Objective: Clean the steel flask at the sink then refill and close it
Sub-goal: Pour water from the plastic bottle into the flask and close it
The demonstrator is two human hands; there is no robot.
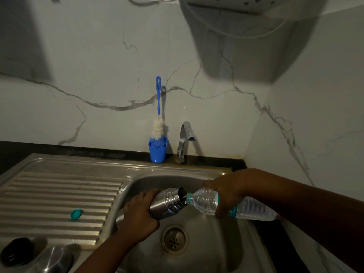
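From the head camera, the left hand [137,211] wraps its fingers [145,196] round the body of the steel flask [167,203], holding it tilted over the sink basin [206,243] with its open, threaded mouth pointing up and to the right. The right hand [222,194] grips a clear plastic water bottle [226,205] round its middle, its fingers curled over the top and the thumb underneath; the bottle lies nearly level, its teal-ringed neck touching the rim of the flask mouth. Whether water is running between them cannot be told in the dim light. Directly below the two vessels sits the round drain [173,239]. On the ribbed draining board [59,194] to the left lies a small teal bottle cap [76,214], well apart from the hands. At the lower left corner of the board stand a black round lid [16,252] and, just beside it, a steel cup-shaped cap [54,259]. At the back, a blue holder [157,149] stands against the marbled wall [88,75], with a bottle brush [158,115] upright in it, blue handle up and white bristles just above the holder's rim. Just to its right rises the chrome tap [184,140], its spout turned to the right
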